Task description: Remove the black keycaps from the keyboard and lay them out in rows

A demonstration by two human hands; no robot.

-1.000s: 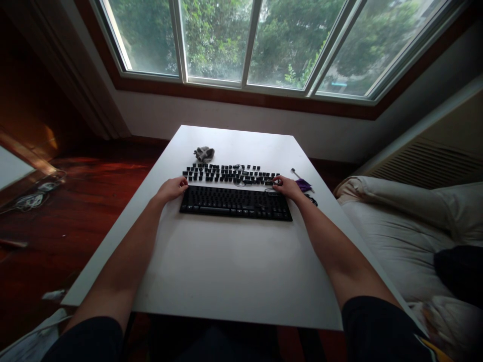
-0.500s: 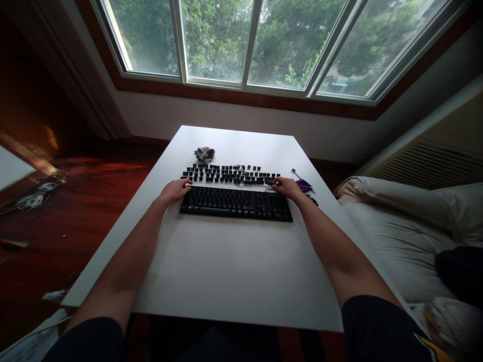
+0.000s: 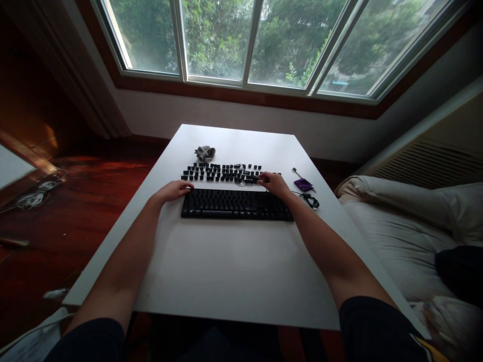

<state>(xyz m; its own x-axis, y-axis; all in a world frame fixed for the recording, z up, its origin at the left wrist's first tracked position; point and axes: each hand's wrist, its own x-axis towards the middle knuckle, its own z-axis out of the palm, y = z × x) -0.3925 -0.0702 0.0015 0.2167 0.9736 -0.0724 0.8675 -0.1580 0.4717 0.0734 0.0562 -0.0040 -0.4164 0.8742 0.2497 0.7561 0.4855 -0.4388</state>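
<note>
A black keyboard (image 3: 236, 204) lies across the white table (image 3: 234, 266). Behind it, rows of loose black keycaps (image 3: 222, 172) are laid out. My left hand (image 3: 172, 191) rests at the keyboard's left end, fingers curled against its corner. My right hand (image 3: 274, 183) reaches over the keyboard's back edge to the right part of the keycap rows, fingers pinched together on a small dark piece that I cannot make out clearly.
A grey crumpled cloth (image 3: 205, 152) lies behind the keycaps. A purple tool (image 3: 303, 184) and a black cable (image 3: 311, 201) lie right of the keyboard. A bed with pale bedding (image 3: 411, 221) flanks the table's right side; wooden floor lies left.
My right hand has moved left along the keycap rows, uncovering the purple tool. My left hand has shifted slightly onto the keyboard's left corner.
</note>
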